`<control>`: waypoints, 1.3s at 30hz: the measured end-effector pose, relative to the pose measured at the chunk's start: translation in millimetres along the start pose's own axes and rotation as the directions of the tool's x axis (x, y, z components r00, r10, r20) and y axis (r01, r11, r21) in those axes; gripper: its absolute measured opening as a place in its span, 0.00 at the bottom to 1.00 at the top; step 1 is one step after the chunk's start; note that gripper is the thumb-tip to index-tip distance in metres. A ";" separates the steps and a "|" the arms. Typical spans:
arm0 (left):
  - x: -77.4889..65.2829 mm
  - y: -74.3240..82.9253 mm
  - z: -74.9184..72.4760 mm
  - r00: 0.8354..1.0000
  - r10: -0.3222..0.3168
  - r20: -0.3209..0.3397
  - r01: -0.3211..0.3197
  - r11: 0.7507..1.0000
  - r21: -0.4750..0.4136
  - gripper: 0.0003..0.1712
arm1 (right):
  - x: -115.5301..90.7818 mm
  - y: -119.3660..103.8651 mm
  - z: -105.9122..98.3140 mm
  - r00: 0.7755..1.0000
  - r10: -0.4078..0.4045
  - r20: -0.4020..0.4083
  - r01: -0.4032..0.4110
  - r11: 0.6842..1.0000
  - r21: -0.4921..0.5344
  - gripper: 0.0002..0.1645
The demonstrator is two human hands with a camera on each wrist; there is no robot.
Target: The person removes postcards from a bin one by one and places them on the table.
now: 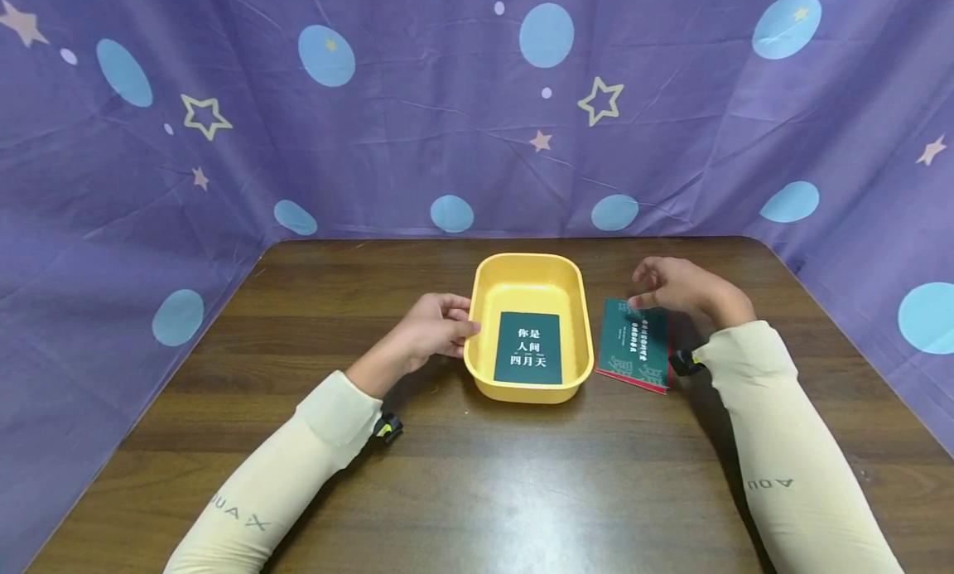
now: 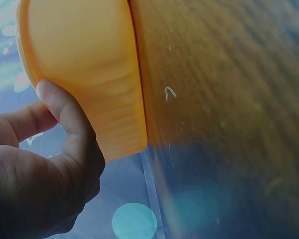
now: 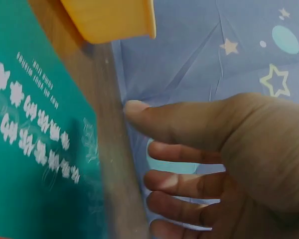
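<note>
A yellow rectangular plastic tray (image 1: 529, 296) stands on the table, and a dark green card with white Chinese characters (image 1: 528, 347) lies flat in it. My left hand (image 1: 432, 330) holds the tray's left rim, its thumb at the edge. The tray's outer side wall (image 2: 94, 64) fills the top of the left wrist view. To the right of the tray lie green printed cards (image 1: 629, 338), with a red edge showing beneath. Above their far end hovers my right hand (image 1: 681, 286). Its fingers (image 3: 184, 184) are loosely bent and apart, with nothing between them.
The brown wooden table (image 1: 447, 475) extends toward me in front of the tray. Behind it and along both sides hangs a purple curtain (image 1: 417, 160) with stars and blue dots. Black wrist cameras sit at both sleeve cuffs.
</note>
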State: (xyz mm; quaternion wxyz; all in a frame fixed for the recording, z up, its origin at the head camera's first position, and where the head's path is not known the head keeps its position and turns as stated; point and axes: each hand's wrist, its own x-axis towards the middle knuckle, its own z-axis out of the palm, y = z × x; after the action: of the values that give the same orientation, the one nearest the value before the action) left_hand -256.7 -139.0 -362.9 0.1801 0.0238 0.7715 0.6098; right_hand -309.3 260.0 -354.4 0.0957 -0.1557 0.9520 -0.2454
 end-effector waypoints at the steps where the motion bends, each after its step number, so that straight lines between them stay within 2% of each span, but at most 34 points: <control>1: 0.3 -0.2 -0.2 1.000 0.000 -0.001 0.000 1.000 0.000 0.26 | -0.4 -3.1 -0.4 1.000 -0.011 -0.022 0.011 1.000 -0.006 0.28; 7: 0.5 -0.4 -0.5 1.000 0.000 0.002 0.000 1.000 0.001 0.26 | -2.3 -21.1 -1.8 0.987 -0.077 -0.138 0.076 0.997 -0.012 0.28; 11: -0.6 0.2 -0.7 1.000 -0.002 0.001 0.002 1.000 0.004 0.26 | 0.2 -32.2 -1.1 0.978 -0.112 -0.174 0.111 0.994 -0.012 0.30; 18: -0.4 0.0 -0.2 1.000 0.004 0.004 -0.004 1.000 0.001 0.26 | 6.2 -46.5 5.2 0.973 -0.134 -0.188 0.135 0.991 -0.005 0.39; 32: 0.3 -0.5 1.6 1.000 0.014 0.002 -0.014 1.000 -0.011 0.27 | 15.3 -78.2 31.0 0.943 -0.259 -0.208 0.236 0.963 -0.129 0.48; 39: -0.2 0.5 1.9 1.000 0.017 0.002 -0.017 1.000 -0.010 0.27 | 16.6 -93.5 43.8 0.951 -0.259 -0.167 0.236 0.961 -0.147 0.50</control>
State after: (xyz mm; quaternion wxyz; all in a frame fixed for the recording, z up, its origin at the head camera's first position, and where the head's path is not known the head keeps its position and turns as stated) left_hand -256.0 -137.2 -362.7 0.1760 0.0300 0.7679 0.6152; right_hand -290.1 157.4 -347.4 -0.0344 -0.2563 0.9432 -0.2085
